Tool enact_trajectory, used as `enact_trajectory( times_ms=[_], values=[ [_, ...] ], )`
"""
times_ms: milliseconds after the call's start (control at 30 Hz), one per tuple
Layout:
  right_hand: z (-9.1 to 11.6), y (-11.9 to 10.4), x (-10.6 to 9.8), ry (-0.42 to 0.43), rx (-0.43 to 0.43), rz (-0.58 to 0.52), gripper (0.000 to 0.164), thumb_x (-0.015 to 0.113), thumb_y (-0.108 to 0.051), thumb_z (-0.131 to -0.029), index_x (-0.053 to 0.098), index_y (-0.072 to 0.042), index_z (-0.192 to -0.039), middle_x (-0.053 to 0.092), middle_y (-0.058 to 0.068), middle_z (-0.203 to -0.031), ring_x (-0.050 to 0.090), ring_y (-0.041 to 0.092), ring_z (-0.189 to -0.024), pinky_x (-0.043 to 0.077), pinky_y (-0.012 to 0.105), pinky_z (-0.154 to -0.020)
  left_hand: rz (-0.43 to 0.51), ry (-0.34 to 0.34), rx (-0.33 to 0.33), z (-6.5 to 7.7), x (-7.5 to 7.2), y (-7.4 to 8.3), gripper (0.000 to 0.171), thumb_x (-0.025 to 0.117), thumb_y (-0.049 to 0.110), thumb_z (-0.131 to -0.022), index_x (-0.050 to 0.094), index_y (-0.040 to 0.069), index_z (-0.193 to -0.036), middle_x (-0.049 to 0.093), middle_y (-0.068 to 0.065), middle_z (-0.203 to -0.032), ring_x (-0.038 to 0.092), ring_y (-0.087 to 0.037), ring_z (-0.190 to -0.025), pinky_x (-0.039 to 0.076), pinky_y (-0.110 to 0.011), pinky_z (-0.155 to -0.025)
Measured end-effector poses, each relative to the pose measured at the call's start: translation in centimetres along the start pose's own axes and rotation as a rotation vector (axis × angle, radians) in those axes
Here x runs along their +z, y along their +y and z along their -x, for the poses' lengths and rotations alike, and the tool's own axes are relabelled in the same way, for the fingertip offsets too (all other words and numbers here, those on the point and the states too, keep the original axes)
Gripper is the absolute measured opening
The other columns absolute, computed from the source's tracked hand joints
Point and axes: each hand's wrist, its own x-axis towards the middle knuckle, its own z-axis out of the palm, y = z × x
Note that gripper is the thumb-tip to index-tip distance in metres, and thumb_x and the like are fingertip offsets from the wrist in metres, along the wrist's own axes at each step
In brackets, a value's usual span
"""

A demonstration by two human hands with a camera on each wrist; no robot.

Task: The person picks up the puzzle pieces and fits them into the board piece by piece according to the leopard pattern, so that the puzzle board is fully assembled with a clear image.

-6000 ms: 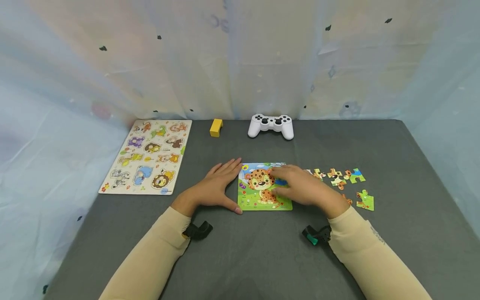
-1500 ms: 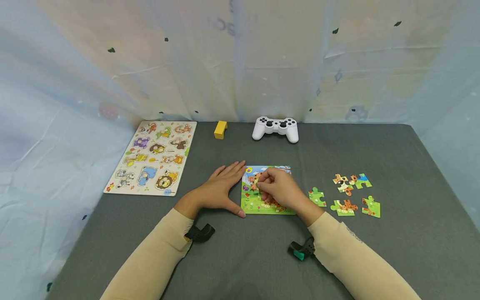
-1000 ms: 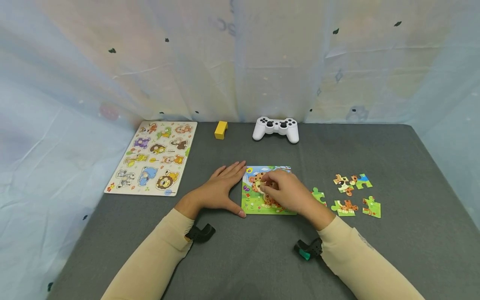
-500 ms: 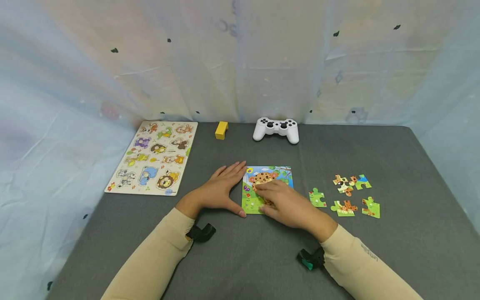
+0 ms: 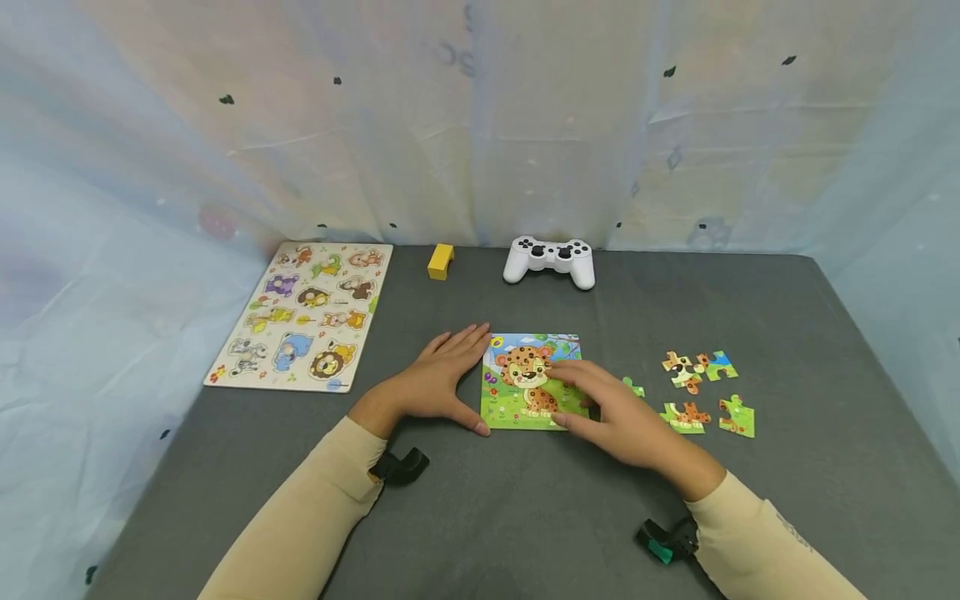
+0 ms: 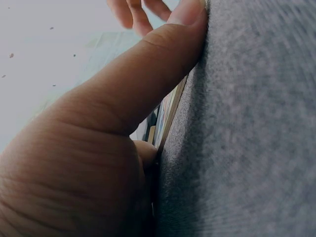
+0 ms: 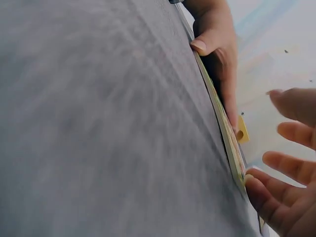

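A jigsaw puzzle (image 5: 517, 408) with a leopard cub picture lies flat on the grey table in the head view. Along its left edge rests my left hand (image 5: 435, 383), thumb spread toward the lower corner and fingers toward the upper one. My right hand (image 5: 622, 417) is over the puzzle's right side, fingers apart and nothing held. In the right wrist view its fingers (image 7: 286, 165) are spread near the puzzle's edge (image 7: 222, 118). To the right lie loose jigsaw pieces: a brown-and-white one (image 5: 682, 371), a blue-green one (image 5: 722, 365) and others; my right hand partly hides a green piece (image 5: 633, 386).
A wooden animal board (image 5: 300, 321) lies at the left. Toward the back stand a yellow block (image 5: 441, 262) and a white game controller (image 5: 549, 262). A pale curtain (image 5: 480, 125) hangs behind the table (image 5: 480, 517).
My right hand, which pinched over the middle of the puzzle and then lay flatter on it, has drawn back rightward with fingers spread, uncovering the cub. My left hand keeps its place.
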Motion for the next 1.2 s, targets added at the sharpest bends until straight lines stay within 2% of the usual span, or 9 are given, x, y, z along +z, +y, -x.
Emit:
enact_trajectory(
  times_ms=[100, 200, 400, 600, 800, 967, 1133, 1200],
  values=[
    [1.0, 0.6, -0.7, 0.027, 0.000, -0.061, 0.054, 0.067, -0.027, -0.092, 0.046, -0.025, -0.141, 0.045, 0.000, -0.140, 0.052, 0.021, -0.113, 0.051, 0.038, -0.080, 0.005, -0.004, 0.000, 0.1, 0.0, 0.0, 0.136, 0.062, 0.087, -0.055, 0.008, 0.013, -0.155, 0.001, -0.002, -0.160, 0.001, -0.019, -0.144, 0.004, -0.050, -0.111],
    [2.0, 1.5, -1.9, 0.060, 0.024, -0.119, 0.052, 0.067, -0.022, -0.092, 0.048, -0.022, -0.141, 0.048, 0.002, -0.136, 0.053, 0.024, -0.113, 0.051, 0.037, -0.079, 0.016, -0.006, 0.004, 0.1, 0.0, -0.1, 0.135, 0.062, 0.087, -0.055, 0.008, 0.014, -0.155, 0.001, -0.001, -0.160, 0.001, -0.019, -0.144, 0.003, -0.050, -0.111],
    [3.4, 3.3, -5.4, 0.130, 0.080, -0.392, 0.047, 0.054, -0.004, -0.098, 0.043, -0.010, -0.143, 0.047, 0.014, -0.137, 0.052, 0.038, -0.116, 0.051, 0.035, -0.080, 0.025, 0.006, 0.007, 0.0, -0.4, 0.0, 0.135, 0.062, 0.087, -0.055, 0.010, 0.014, -0.155, 0.003, -0.001, -0.160, 0.001, -0.019, -0.144, 0.003, -0.050, -0.111],
    [5.1, 4.8, -8.5, 0.246, 0.010, -0.612, 0.042, 0.033, -0.001, -0.103, 0.034, 0.005, -0.144, 0.041, 0.034, -0.133, 0.050, 0.039, -0.115, 0.048, 0.036, -0.084, 0.023, -0.002, 0.013, -0.1, -0.5, 0.1, 0.135, 0.062, 0.087, -0.055, 0.010, 0.013, -0.155, 0.003, -0.002, -0.160, 0.001, -0.020, -0.144, 0.003, -0.051, -0.111],
    [6.6, 6.4, -10.4, 0.322, -0.085, -0.798, 0.043, 0.019, -0.005, -0.105, 0.023, 0.014, -0.144, 0.039, 0.033, -0.136, 0.047, 0.037, -0.120, 0.046, 0.037, -0.088, 0.017, -0.004, 0.010, -0.2, -0.4, 0.0, 0.135, 0.063, 0.086, -0.055, 0.010, 0.013, -0.155, 0.003, -0.002, -0.160, 0.002, -0.020, -0.144, 0.004, -0.050, -0.111],
    [7.5, 7.3, -11.3, 0.363, -0.085, -0.827, 0.046, 0.016, -0.009, -0.105, 0.020, 0.013, -0.145, 0.037, 0.033, -0.137, 0.045, 0.037, -0.122, 0.044, 0.036, -0.091, 0.013, -0.010, 0.006, -0.1, -0.4, 0.0, 0.135, 0.063, 0.086, -0.056, 0.009, 0.013, -0.155, 0.002, -0.002, -0.160, 0.002, -0.020, -0.144, 0.004, -0.051, -0.111],
    [8.2, 7.4, -11.8, 0.407, -0.040, -0.774, 0.045, 0.020, -0.007, -0.105, 0.024, 0.010, -0.146, 0.037, 0.032, -0.138, 0.042, 0.035, -0.124, 0.043, 0.035, -0.091, 0.004, -0.004, 0.005, -0.1, -0.2, -0.1, 0.135, 0.063, 0.086, -0.056, 0.009, 0.012, -0.155, 0.002, -0.002, -0.160, 0.002, -0.020, -0.144, 0.004, -0.050, -0.111],
    [8.4, 7.5, -11.9, 0.426, 0.007, -0.745, 0.044, 0.023, -0.007, -0.105, 0.027, 0.007, -0.146, 0.039, 0.030, -0.138, 0.041, 0.035, -0.125, 0.043, 0.034, -0.091, 0.002, -0.003, 0.005, -0.1, -0.1, -0.1, 0.135, 0.062, 0.086, -0.056, 0.009, 0.012, -0.155, 0.003, -0.002, -0.160, 0.002, -0.020, -0.144, 0.005, -0.050, -0.111]
  ],
)
